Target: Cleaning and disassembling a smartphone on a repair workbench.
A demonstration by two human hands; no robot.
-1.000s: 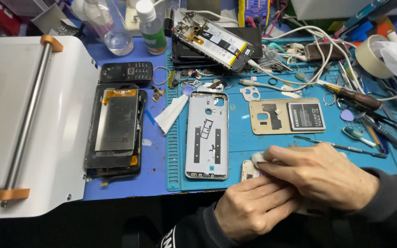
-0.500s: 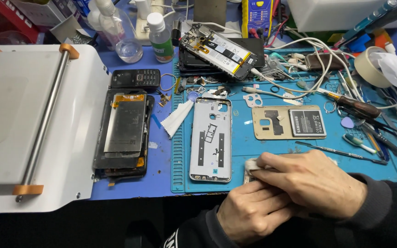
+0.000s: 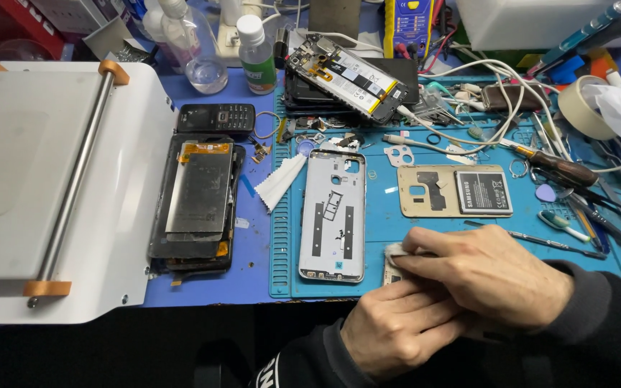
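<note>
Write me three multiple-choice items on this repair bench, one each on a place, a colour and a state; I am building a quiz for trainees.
1. Where does the small keypad phone lie?
A. Above the dark phone screens stack
B. On the tape roll
C. Under the right hand

2. What colour is the work mat?
A. Red
B. Blue-green
C. Yellow

3. How does the right hand stand?
A. Open, lifted off the bench
B. Fingers pressing a small whitish wad onto a part
C. Holding the screwdriver

Answers: 1 A, the keypad phone sits just beyond the stack's top edge. 2 B, the mat under the silver phone frame is blue-green. 3 B, the fingertips pinch the wad, beside the left hand.
</note>
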